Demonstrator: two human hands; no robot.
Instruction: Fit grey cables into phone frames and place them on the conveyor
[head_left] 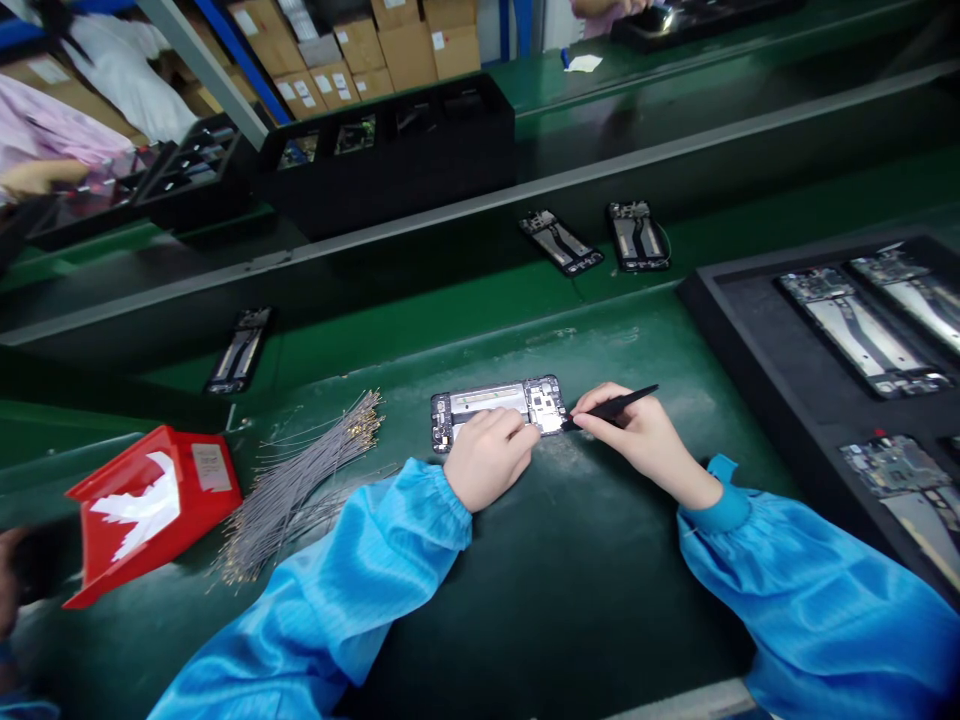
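An opened phone point(489, 397) lies lengthwise on the green bench, its circuit board bare at the right end. My left hand point(491, 458) is closed over its near edge, fingers curled, pressing on the phone; its fingertips are partly hidden. Pinched in my right hand point(637, 435) are slim black tweezers point(619, 404), their tip at the right end of the board. To the left of the phone sits a loose bundle of thin grey cables point(300, 480) with gold-coloured ends.
A red bin point(161, 515) with white pieces stands at the left. More opened phones fill a black foam tray point(810, 385) at right. Others, such as one phone point(561, 242), lie on the green strip beyond. Black trays point(390, 150) and people's hands are across the rail.
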